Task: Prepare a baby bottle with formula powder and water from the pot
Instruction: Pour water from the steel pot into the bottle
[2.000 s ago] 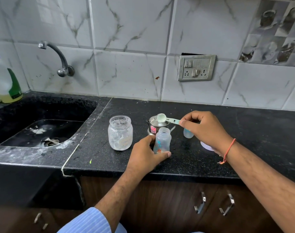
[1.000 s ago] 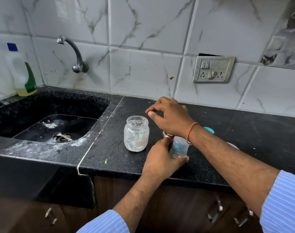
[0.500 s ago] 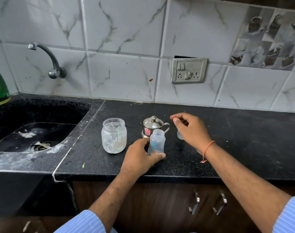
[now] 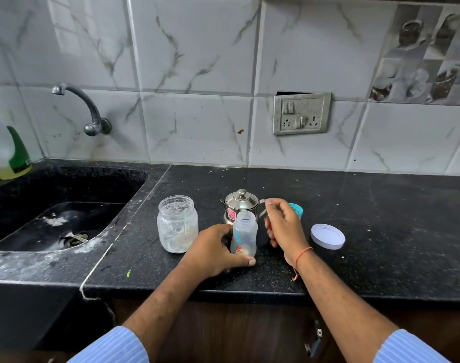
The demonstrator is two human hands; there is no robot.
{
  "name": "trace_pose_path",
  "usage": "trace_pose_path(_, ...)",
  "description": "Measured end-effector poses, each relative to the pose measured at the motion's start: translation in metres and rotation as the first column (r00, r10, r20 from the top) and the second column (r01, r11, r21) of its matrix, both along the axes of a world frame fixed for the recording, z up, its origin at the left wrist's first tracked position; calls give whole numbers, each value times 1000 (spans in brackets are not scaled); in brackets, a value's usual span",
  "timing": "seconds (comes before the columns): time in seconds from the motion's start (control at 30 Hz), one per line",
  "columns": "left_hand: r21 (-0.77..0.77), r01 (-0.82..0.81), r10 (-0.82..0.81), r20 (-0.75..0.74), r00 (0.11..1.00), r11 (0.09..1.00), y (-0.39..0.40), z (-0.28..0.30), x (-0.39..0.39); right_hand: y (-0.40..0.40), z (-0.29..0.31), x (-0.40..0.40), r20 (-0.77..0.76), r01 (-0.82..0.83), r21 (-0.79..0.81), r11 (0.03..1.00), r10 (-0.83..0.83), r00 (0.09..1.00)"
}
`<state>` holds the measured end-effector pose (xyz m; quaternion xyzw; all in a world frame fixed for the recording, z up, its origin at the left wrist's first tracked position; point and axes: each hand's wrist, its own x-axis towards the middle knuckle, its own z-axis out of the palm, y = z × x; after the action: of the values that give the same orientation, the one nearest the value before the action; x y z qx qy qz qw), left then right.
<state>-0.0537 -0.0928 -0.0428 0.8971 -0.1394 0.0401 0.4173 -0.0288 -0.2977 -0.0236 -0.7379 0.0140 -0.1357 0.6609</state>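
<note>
The clear baby bottle (image 4: 244, 233) stands open-topped on the black counter (image 4: 380, 231), with a little powder at its bottom. My left hand (image 4: 213, 251) grips its lower part from the left. Just behind it sits the small steel pot (image 4: 240, 204) with its lid on. My right hand (image 4: 284, 224) hovers beside the pot's handle (image 4: 261, 212), fingers loosely curled and holding nothing I can see. The glass formula jar (image 4: 177, 226) stands open to the left with the scoop inside.
A teal bottle cap (image 4: 297, 208) peeks out behind my right hand and a white jar lid (image 4: 328, 236) lies to its right. The sink (image 4: 53, 224), tap (image 4: 92, 119) and a detergent bottle (image 4: 9, 153) are on the left. A switch plate (image 4: 301, 113) is on the wall.
My right hand dropped the scoop into the jar, swung back right past the teal cap, and now sits by the pot's handle. My left hand kept hold of the bottle.
</note>
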Motion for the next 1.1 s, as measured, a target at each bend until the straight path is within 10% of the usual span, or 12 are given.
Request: trace_pose_path(1.1, 9, -18, 17, 68, 998, 1000, -1, -6, -4, -5, 1, 24, -151, -228, 88, 970, 239, 959)
